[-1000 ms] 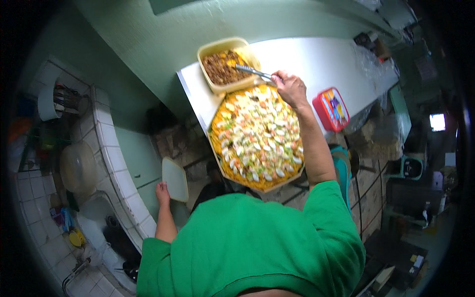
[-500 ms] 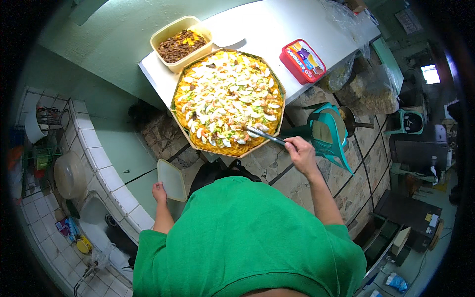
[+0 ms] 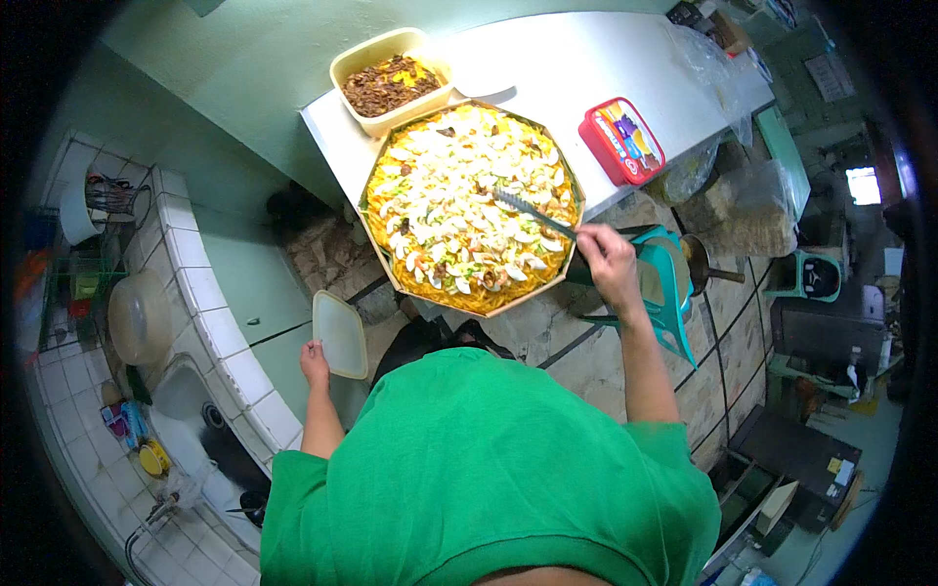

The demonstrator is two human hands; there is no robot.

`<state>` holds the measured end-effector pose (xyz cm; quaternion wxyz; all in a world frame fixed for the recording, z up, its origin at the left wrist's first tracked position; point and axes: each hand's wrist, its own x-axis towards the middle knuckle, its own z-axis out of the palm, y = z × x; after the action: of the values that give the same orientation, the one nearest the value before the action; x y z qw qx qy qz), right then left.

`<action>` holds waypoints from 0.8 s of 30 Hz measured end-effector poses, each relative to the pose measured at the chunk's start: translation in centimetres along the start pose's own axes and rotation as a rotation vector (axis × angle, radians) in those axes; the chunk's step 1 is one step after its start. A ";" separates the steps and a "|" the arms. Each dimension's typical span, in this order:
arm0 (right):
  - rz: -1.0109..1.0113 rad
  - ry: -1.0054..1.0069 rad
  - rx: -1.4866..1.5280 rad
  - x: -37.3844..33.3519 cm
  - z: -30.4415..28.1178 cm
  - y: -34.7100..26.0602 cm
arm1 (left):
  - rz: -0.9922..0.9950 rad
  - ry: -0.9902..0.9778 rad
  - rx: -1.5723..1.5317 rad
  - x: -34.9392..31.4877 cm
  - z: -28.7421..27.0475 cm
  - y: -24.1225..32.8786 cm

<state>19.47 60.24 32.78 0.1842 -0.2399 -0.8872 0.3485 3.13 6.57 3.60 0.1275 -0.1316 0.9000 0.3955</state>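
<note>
An octagonal tray of yellow noodles, topped with sliced egg and chopped greens, sits at the near end of the white table. My right hand is closed round the dark handle of what look like tongs, whose tips rest on or just above the topping right of the middle. Down at the left, my left hand grips the edge of a pale rectangular plastic lid, held low beside my body. Behind the tray stands a cream plastic tub of dark brown shredded food with some yellow bits.
On the white table a red plastic tub stands to the right, with clear plastic bags farther back. A teal plastic chair and a pan are at the right. Along the left runs a tiled sink counter.
My right hand has gone up, carrying the tongs from the tray's lower right toward the middle right of the topping. The left hand still holds the lid; the view has shifted slightly.
</note>
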 end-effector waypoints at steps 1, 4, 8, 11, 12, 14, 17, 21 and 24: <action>-0.058 0.058 0.010 2.5 0.8 0.0 | 0.023 0.003 0.016 0.3 -0.1 -0.1; -0.161 0.233 0.205 11.0 5.7 -0.3 | 0.029 -0.005 0.026 1.6 -0.1 -0.9; -0.014 0.044 -0.422 23.1 13.4 -0.9 | 0.069 -0.027 0.104 3.3 -0.2 -2.8; -0.034 0.004 -0.528 29.4 19.2 -1.7 | 0.044 -0.006 0.116 5.0 0.0 -4.4; -0.031 -0.009 -0.537 31.0 21.0 -2.0 | 0.042 -0.010 0.058 5.4 0.0 -5.0; -0.089 0.027 -0.540 33.4 24.4 -2.5 | 0.033 0.020 -0.027 5.9 0.1 -5.7; -0.316 0.139 -0.622 36.2 27.7 -2.6 | -0.024 0.064 -0.064 6.5 -0.1 -5.5; -0.345 0.062 -0.623 37.4 28.6 -2.7 | -0.139 0.018 0.010 5.8 -1.6 -4.5; -0.287 0.064 -0.559 36.5 27.1 -3.6 | -0.141 -0.001 0.064 5.2 -2.4 -4.2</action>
<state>-24.83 63.82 22.43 0.1862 -0.1644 -0.9672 0.0539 -0.58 1.31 0.65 0.1595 -0.1906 0.9006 0.3567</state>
